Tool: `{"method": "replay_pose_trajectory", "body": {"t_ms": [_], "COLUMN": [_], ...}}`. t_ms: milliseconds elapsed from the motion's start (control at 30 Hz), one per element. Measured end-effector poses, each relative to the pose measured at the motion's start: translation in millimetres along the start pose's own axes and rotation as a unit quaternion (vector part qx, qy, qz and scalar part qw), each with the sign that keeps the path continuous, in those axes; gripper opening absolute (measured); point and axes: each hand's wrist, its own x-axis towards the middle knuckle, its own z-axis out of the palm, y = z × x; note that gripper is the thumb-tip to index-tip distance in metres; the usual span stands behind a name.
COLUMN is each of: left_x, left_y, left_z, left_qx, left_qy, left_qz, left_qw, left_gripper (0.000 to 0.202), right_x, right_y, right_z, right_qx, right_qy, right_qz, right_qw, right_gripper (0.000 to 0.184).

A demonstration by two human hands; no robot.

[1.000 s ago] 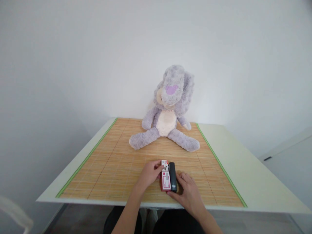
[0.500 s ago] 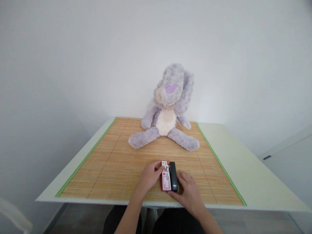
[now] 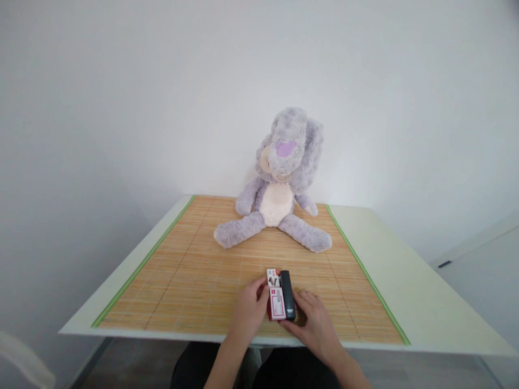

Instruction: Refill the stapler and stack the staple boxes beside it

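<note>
Bamboo slats of the mat (image 3: 182,281) run under both of my hands, near the table's (image 3: 425,302) front edge at six o'clock. My left hand (image 3: 249,312) pinches the red-and-white carton (image 3: 276,301) along its left side, fingers curled onto it, and my right hand (image 3: 316,323) closes on the black stapler (image 3: 287,294) from the right, thumb and fingertips at its near end. Carton and stapler lie side by side, touching, both pointing toward twelve o'clock.

Compared with a second ago, the pair sits a little closer to me and both hands have drawn back toward the table edge with it; my left fingers have slid from the carton's far end to its middle. I judge that I am steadying the two together rather than separating them, since neither is lifted off the mat.

As for the carton, its far flap looks open, with something small and dark showing at the mouth, too small for me to name.

At twelve o'clock, well apart from my hands, the grey plush rabbit (image 3: 284,189) sits slumped against the white wall.
</note>
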Motion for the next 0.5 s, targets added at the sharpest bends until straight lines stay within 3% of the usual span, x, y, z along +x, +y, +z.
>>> {"method": "replay_pose_trajectory", "body": {"t_ms": [200,500], "left_x": [-11.7,-16.7], "left_y": [-11.0,-8.2], "left_z": [10.3,13.4], "left_qx": [0.007,-0.002], "left_qy": [0.044,0.055], "left_qz": [0.025,0.020], "left_qw": [0.999,0.998], "left_gripper": [0.037,0.037], "right_x": [-0.2,-1.0], "right_y": [1.2,3.6], "right_z": [0.7,2.2], "right_qx": [0.007,-0.012], "right_qy": [0.010,0.014], "right_qz": [-0.009,-0.021], "right_qw": [1.000,1.000], "right_gripper": [0.057,0.054]}}
